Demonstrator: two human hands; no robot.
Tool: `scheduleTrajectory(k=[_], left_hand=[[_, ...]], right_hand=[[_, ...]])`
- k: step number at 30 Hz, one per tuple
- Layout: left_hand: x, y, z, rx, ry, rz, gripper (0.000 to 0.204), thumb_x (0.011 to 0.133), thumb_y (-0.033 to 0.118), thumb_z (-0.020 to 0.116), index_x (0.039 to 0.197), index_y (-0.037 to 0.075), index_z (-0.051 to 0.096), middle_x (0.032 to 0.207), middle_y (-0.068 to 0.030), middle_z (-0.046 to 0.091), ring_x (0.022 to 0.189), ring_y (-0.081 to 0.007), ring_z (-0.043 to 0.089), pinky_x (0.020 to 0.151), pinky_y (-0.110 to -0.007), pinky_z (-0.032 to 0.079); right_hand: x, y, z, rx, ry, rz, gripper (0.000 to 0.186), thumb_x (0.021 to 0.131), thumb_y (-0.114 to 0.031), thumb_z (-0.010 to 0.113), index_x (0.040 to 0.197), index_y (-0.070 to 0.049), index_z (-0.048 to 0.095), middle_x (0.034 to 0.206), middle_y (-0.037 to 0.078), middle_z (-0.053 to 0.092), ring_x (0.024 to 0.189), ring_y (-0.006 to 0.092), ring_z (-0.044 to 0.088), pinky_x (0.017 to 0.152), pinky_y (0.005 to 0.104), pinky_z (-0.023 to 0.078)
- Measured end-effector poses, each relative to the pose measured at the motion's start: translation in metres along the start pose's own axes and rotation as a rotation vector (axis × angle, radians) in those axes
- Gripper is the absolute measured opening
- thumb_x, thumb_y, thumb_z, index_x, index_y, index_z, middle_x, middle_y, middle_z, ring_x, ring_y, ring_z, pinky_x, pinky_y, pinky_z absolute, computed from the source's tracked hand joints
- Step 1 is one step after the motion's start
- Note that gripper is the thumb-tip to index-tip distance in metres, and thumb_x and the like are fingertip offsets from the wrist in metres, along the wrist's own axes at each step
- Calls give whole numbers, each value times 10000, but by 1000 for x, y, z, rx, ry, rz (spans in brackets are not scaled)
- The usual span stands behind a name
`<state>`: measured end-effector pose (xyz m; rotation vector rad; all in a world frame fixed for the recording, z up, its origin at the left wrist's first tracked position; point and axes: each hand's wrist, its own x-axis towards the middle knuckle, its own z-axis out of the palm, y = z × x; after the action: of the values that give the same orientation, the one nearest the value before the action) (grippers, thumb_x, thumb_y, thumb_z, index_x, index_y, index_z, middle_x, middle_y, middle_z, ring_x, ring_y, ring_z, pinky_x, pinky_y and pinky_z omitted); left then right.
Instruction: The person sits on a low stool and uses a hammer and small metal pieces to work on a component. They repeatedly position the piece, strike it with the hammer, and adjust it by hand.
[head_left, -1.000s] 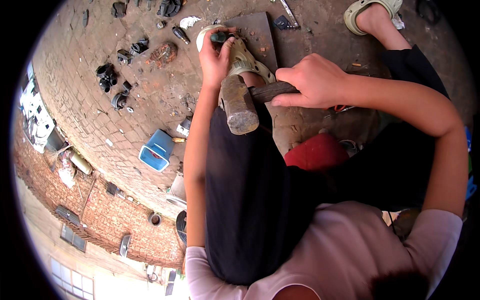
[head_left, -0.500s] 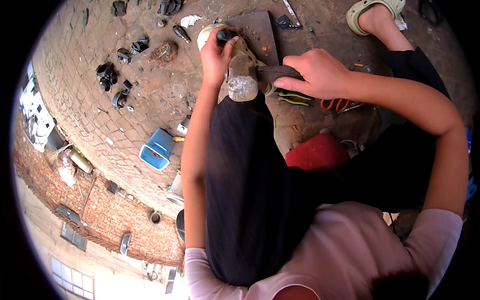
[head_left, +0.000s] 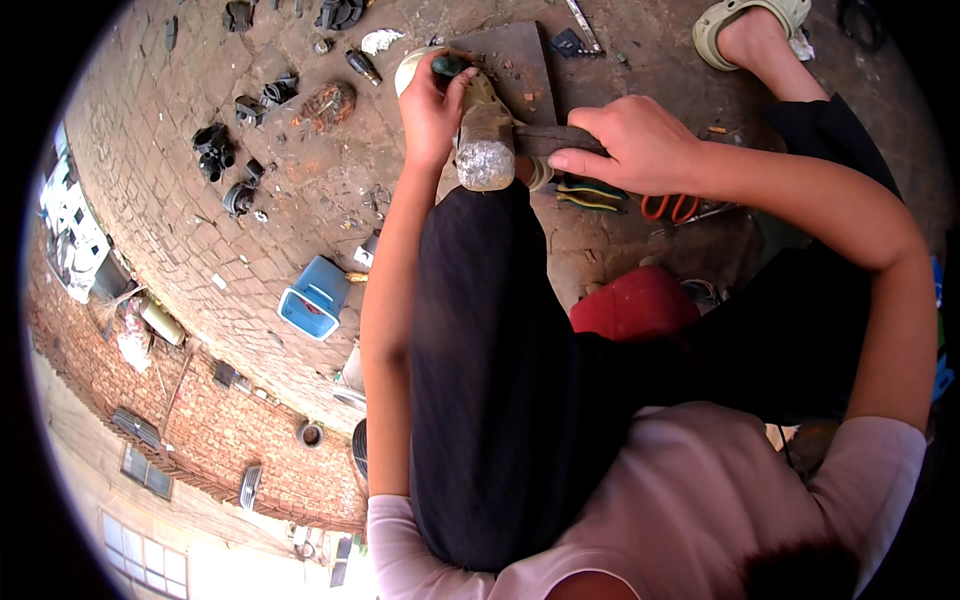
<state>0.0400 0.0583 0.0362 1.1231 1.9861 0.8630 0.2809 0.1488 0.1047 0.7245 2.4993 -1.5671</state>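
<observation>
My right hand (head_left: 640, 145) is wrapped round the dark handle of a hammer (head_left: 487, 163), whose heavy head has a worn silvery face. The head hangs above my left knee, just to the right of my left wrist. My left hand (head_left: 430, 118) grips a tool with a dark green rounded handle (head_left: 447, 66); its lower part is hidden, so its kind does not show. Below that hand lie a pale clog (head_left: 483, 95) on my left foot and a flat dark metal plate (head_left: 530, 65) on the ground.
Yellow-and-green-handled pliers (head_left: 592, 195) and orange-handled scissors (head_left: 670, 208) lie under my right forearm. A red seat-like object (head_left: 637, 303) is between my legs. Dark machine parts (head_left: 212, 150) and a blue plastic basket (head_left: 315, 297) stand on the brick ground at left.
The hammer head has shifted slightly up in the picture, and my right hand with it only a little. My left hand has moved slightly left with the green-handled tool.
</observation>
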Motion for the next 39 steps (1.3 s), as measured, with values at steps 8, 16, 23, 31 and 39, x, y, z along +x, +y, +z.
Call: scheduleTrajectory(k=[8,16,23,31,39], left_hand=[[0,-2,-1,-100,-29,0,198,890,45,685,1066,-7,610,961,-76,724,860,-116,665,771,-252,519],[-3,-5,1,-148,-32,-14,195,878,45,694,1060,23,627,967,-54,719,849,-108,639,782,-249,512],[-3,-22,4,-114,-36,60,173,860,62,674,1031,52,652,937,-86,693,880,-197,652,813,-312,508],[-10,-17,2,-116,-64,36,210,852,41,661,1060,37,626,1004,-110,672,929,-259,644,860,-342,499],[-9,-28,12,-155,44,206,233,797,-5,695,1020,45,648,920,-97,684,859,-244,652,795,-331,503]], right_hand=[[2,3,0,5,0,7,591,908,-550,565,755,20,592,610,206,590,622,403,607,612,477,488],[2,4,2,15,49,-25,522,913,-491,595,787,15,565,596,213,558,603,412,574,574,467,457],[16,-32,-14,60,86,-114,471,900,-473,625,796,-17,575,588,176,570,575,379,583,544,443,451],[27,-63,-19,145,248,-124,521,883,-526,620,859,-5,620,602,157,605,595,359,629,563,443,497],[15,-69,8,152,242,-122,502,895,-508,619,836,-9,604,591,148,602,576,349,630,550,435,500]])
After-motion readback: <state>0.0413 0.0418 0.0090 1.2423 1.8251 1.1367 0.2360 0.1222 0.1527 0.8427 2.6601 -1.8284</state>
